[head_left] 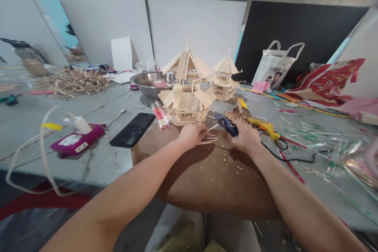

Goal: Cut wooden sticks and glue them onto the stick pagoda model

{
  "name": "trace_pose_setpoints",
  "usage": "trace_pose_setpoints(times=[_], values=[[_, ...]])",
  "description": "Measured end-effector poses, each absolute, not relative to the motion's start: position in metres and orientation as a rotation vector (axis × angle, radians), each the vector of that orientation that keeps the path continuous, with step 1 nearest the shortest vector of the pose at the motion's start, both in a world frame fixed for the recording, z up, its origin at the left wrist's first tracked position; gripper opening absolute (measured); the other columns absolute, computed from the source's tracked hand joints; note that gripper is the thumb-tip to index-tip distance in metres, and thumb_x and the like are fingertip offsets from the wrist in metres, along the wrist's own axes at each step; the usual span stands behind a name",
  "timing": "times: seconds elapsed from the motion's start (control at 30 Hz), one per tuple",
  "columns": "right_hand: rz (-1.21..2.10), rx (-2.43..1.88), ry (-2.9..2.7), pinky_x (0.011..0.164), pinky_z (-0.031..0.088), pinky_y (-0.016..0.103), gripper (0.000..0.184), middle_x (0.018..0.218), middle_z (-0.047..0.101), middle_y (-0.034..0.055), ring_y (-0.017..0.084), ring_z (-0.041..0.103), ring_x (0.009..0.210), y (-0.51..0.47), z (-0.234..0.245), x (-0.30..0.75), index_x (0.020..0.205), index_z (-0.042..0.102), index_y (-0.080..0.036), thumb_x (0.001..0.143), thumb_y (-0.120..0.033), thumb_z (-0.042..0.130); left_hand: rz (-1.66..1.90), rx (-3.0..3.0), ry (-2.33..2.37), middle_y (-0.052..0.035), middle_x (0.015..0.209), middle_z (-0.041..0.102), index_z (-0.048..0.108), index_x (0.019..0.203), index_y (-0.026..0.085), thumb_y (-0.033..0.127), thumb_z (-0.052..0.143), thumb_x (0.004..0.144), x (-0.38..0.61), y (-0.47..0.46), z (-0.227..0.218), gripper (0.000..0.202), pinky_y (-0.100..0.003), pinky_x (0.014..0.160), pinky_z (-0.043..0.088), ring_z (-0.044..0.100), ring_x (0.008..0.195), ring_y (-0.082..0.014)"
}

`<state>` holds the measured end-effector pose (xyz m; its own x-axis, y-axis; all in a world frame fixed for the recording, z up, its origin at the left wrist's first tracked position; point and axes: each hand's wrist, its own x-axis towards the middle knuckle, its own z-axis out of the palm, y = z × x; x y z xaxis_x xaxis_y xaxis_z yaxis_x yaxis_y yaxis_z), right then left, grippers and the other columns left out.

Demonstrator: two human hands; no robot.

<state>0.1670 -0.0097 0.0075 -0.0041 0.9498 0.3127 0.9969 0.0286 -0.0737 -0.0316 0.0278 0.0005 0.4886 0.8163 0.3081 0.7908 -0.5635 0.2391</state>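
Note:
My left hand (pixel 192 137) is closed in a pinch on a thin wooden stick (pixel 213 127), which points toward the right hand. My right hand (pixel 247 138) grips a dark blue hand tool (pixel 226 124); its exact kind is not clear. Several short cut sticks (pixel 210 141) lie beside the left fingers on a brown board (pixel 203 181), along with pale scraps. Just beyond the left hand stands a tiered pavilion model (pixel 187 100) built of wooden sticks. A smaller stick pavilion (pixel 225 82) stands behind it to the right.
A yellow glue gun (pixel 267 127) lies right of my right hand, its black cord trailing across the table. At left are a phone (pixel 132 130) and a purple power strip (pixel 77 138). A steel bowl (pixel 144 84) and a stick pile (pixel 76 83) sit farther back.

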Motion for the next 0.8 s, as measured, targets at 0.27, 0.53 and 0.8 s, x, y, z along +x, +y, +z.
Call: trace_pose_setpoints(times=[0.27, 0.53, 0.8], values=[[-0.25, -1.959, -2.057, 0.06, 0.035, 0.028, 0.033, 0.086, 0.062, 0.0067, 0.022, 0.056, 0.078, -0.0084, 0.007, 0.1675, 0.095, 0.054, -0.021, 0.071, -0.041, 0.043, 0.574, 2.651, 1.458, -0.0038, 0.073, 0.063, 0.062, 0.079, 0.02, 0.037, 0.041, 0.077, -0.0317, 0.0264, 0.0019, 0.027, -0.024, 0.059, 0.038, 0.057, 0.068, -0.0164], [-0.243, -1.982, -2.066, 0.06, 0.035, 0.027, 0.03, 0.085, 0.063, 0.0071, 0.021, 0.056, 0.079, -0.0084, 0.0109, 0.167, 0.09, 0.055, -0.02, 0.071, -0.04, 0.043, 0.521, 2.663, 1.466, -0.0052, 0.076, 0.063, 0.063, 0.081, 0.02, 0.035, 0.039, 0.079, -0.0316, 0.0234, 0.006, 0.028, -0.024, 0.062, 0.039, 0.057, 0.073, -0.0165], [-0.258, -1.964, -2.072, 0.061, 0.035, 0.027, 0.031, 0.086, 0.063, 0.0066, 0.022, 0.057, 0.079, -0.0073, 0.007, 0.1655, 0.091, 0.054, -0.02, 0.071, -0.042, 0.043, 0.567, 2.687, 1.382, -0.005, 0.079, 0.064, 0.061, 0.089, 0.02, 0.036, 0.032, 0.082, -0.0272, 0.0182, 0.0058, 0.033, -0.024, 0.061, 0.039, 0.057, 0.073, -0.0165]])
